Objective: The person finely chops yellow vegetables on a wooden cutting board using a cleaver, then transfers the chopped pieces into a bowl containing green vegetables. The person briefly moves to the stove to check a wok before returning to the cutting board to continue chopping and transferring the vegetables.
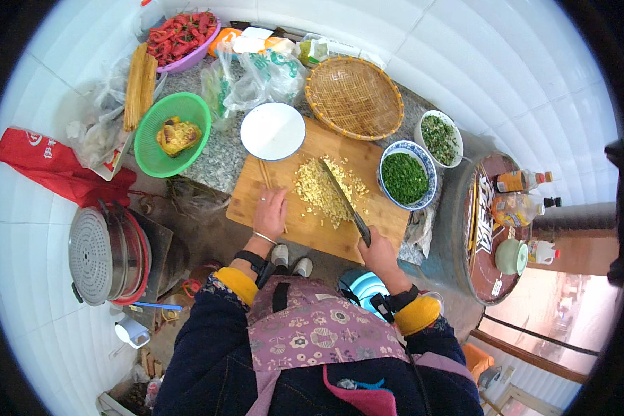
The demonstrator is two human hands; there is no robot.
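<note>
Right fingers (375,239) wrapped round the knife's (338,187) handle, blade angled away into chopped yellow bits (312,186); left fingers (274,198) extended, lying over chopsticks (263,169), perhaps steadying the board (245,199). Beyond the right fingers, handily near: a greens bowl (409,206)!

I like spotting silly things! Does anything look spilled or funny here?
Nothing really stands out. The chopped yellow bits lie scattered, but they're on the board, around the knife in the right hand.
</note>
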